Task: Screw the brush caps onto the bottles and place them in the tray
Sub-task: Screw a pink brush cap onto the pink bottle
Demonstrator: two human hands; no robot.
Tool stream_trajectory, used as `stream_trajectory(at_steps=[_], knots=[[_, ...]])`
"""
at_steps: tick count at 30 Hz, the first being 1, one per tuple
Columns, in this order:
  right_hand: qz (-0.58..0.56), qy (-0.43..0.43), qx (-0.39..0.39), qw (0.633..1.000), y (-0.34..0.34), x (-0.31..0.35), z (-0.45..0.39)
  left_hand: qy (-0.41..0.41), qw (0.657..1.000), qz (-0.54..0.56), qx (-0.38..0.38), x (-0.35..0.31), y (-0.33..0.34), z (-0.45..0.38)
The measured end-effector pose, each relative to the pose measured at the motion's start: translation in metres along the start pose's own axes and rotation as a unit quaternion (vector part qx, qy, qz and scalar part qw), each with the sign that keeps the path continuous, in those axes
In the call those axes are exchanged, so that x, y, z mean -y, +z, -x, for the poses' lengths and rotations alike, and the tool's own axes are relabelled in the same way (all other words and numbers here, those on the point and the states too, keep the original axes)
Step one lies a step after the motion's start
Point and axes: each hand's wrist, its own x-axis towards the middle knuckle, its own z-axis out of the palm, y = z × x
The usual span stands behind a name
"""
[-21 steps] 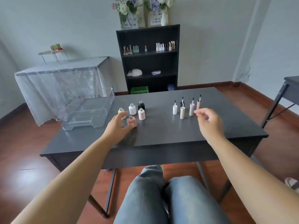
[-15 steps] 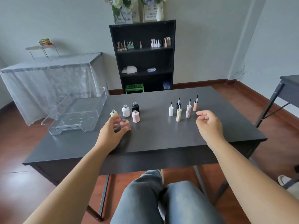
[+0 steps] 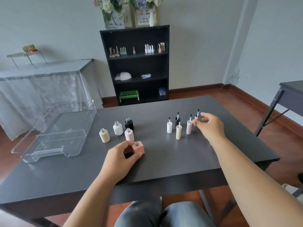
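Note:
My left hand [image 3: 122, 157] grips a square salmon-pink bottle [image 3: 138, 147] standing on the dark table [image 3: 164, 161], its neck uncapped. Behind it stand a cream bottle [image 3: 104, 135], a white bottle [image 3: 117, 128], a black bottle [image 3: 128, 124] and a ribbed pink bottle [image 3: 129, 135], all uncapped. To the right, brush caps stand bristle-up: white [image 3: 169, 126], black [image 3: 177, 120], cream [image 3: 178, 131], ribbed pink [image 3: 189, 126] and salmon [image 3: 196, 117]. My right hand [image 3: 209, 126] has thumb and fingers pinching at the salmon cap. A clear plastic tray [image 3: 52, 136] sits at the table's left.
A black shelf unit [image 3: 136, 66] with small bottles stands against the far wall. A cloth-covered table [image 3: 41, 82] is at the left and another dark table [image 3: 290, 90] at the right. My knees [image 3: 164, 213] are under the front edge.
My left hand has closed on the salmon bottle and drawn it slightly toward me. My right hand has reached forward to the salmon cap. The camera tilted a little.

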Motion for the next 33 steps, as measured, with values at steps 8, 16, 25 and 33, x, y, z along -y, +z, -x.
stream_trajectory(at_steps=[8,16,25,33], knots=[[-0.063,-0.004,-0.007,0.998,0.006,-0.004,-0.009,0.036,0.999,0.01,0.017,-0.013,0.019,-0.011],[-0.207,-0.021,-0.012,0.978,-0.008,-0.004,0.031,0.058,0.996,0.009,-0.064,-0.003,0.018,-0.001],[-0.245,-0.108,0.095,0.959,-0.006,0.009,0.094,0.071,0.988,0.059,-0.124,-0.004,0.02,0.0],[-0.243,-0.107,0.257,0.929,0.02,0.029,0.105,0.088,0.991,0.018,-0.099,-0.009,0.019,0.001]])
